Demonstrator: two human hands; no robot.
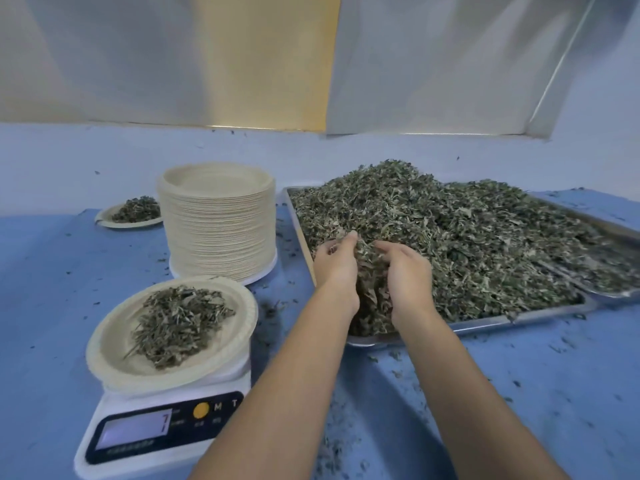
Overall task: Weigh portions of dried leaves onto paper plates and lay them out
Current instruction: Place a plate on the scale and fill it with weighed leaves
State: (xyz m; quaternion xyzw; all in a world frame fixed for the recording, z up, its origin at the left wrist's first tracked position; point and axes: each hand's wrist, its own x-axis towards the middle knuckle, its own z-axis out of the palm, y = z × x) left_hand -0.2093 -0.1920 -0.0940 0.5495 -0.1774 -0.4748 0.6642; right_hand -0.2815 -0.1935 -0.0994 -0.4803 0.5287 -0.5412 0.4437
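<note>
A big heap of dried leaves [450, 230] fills a metal tray [519, 318] at the right. My left hand [337, 265] and my right hand [408, 275] are dug into the heap's near corner, fingers curled round a clump of leaves [372, 289] between them. At the lower left a paper plate [110, 344] with a small pile of leaves [180, 323] sits on a white digital scale [166, 431], whose display shows 7.
A tall stack of paper plates [218, 223] stands behind the scale. A filled plate [133, 213] lies at the far left on the blue tabletop [52, 289]. Leaf crumbs are scattered around the tray and near edge. Metal panels back the table.
</note>
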